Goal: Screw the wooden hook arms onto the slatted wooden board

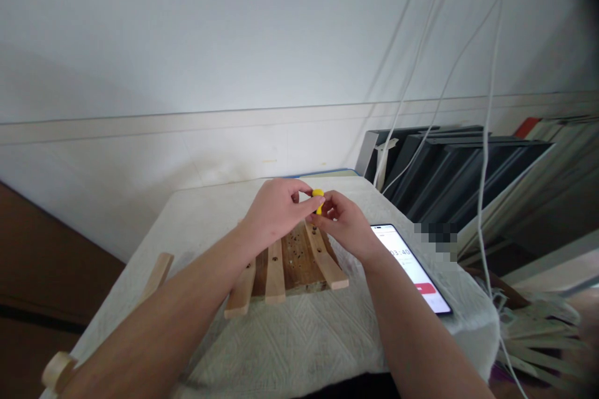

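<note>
A small yellow tool (pixel 317 192), which looks like a stubby screwdriver, stands upright above the far end of the right wooden slat (pixel 325 262). My left hand (pixel 281 207) pinches its yellow handle between thumb and fingers. Low beside the handle, my right hand (pixel 344 221) has its thumb and fingers drawn together; what they grip there is hidden. Under my hands lies a brown wooden board (pixel 297 262) with several dark specks or holes. A middle slat (pixel 276 271) and a left slat (pixel 242 293) also lie across it, with dark holes showing.
A phone (pixel 416 274) with a lit timer screen lies right of my right forearm. At the left are a loose wooden piece (pixel 158 274) and a round wooden piece (pixel 59 371). White cables (pixel 486 156) hang at the right, before dark panels (pixel 449 168). A pale cloth (pixel 299 349) covers the table.
</note>
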Motion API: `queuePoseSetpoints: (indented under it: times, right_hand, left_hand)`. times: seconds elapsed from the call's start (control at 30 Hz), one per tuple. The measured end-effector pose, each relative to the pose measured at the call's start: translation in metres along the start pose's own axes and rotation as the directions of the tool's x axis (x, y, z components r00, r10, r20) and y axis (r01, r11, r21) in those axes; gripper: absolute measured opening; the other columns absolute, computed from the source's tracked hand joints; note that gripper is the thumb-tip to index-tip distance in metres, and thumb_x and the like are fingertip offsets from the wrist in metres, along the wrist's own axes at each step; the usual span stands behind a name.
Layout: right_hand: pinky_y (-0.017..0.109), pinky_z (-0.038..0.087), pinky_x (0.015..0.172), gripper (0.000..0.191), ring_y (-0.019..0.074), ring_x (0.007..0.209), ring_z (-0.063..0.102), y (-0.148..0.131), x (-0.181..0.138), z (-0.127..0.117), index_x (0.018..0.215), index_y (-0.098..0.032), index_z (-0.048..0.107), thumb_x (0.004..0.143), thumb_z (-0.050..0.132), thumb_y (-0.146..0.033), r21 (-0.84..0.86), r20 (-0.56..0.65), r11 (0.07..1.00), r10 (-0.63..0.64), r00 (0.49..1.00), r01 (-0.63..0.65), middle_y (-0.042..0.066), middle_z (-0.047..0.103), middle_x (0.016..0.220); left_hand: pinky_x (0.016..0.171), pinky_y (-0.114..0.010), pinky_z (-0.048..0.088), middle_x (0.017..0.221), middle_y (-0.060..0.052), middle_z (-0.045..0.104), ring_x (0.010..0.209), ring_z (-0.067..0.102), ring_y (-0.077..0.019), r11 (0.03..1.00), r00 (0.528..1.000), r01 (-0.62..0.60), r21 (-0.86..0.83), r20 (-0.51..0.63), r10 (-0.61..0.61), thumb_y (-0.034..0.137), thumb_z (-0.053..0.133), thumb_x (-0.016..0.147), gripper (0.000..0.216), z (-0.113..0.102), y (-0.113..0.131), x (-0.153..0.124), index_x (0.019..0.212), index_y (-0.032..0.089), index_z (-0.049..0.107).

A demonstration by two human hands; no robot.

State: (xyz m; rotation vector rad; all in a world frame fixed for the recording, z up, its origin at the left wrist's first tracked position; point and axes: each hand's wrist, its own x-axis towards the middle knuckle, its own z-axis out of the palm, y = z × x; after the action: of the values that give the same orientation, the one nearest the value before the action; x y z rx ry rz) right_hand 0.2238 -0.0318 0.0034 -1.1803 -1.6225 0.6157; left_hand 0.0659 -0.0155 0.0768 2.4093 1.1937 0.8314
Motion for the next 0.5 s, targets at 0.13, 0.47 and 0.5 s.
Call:
queuePoseSetpoints:
  times: [0.13,0.47,0.5]
  right_hand:
    - [0.026,0.041,0.059,0.018,0.0125,0.068,0.053,-0.0015,-0.0009,-0.0023,0.095,-0.020,0.061,0.078,0.058,-0.024,0.048,0.037,0.997,-0.067,0.997,0.065,0.001,0.061,0.080]
    - [0.025,0.039,0.056,0.021,0.0112,0.061,0.049,-0.0013,0.0005,-0.0001,0.082,-0.019,0.056,0.071,0.069,-0.032,-0.019,-0.016,1.000,-0.004,1.000,0.004,-0.002,0.056,0.071]
    - [0.025,0.039,0.056,0.021,0.0115,0.063,0.050,-0.0008,0.0003,-0.0003,0.083,-0.019,0.056,0.071,0.069,-0.031,-0.022,-0.012,1.000,-0.015,1.000,0.015,-0.002,0.057,0.073]
  left_hand:
    - [0.048,-0.023,0.025,0.053,0.002,0.051,0.048,0.038,-0.0079,1.000,0.999,-0.009,-0.017,0.037,0.009,0.033,0.050,0.082,0.027,0.0003,0.0008,-0.0002,0.081,0.017,0.071]
    - [0.047,-0.023,0.024,0.049,0.004,0.047,0.044,0.036,-0.0075,0.996,0.998,0.068,-0.050,-0.003,-0.068,0.044,0.060,0.075,0.032,0.0014,-0.0008,0.0015,0.085,0.017,0.071]
    - [0.047,-0.023,0.024,0.049,0.005,0.047,0.044,0.036,-0.0074,0.997,0.998,0.057,-0.051,0.001,-0.057,0.043,0.059,0.075,0.030,0.0008,0.0000,0.0012,0.085,0.017,0.071]
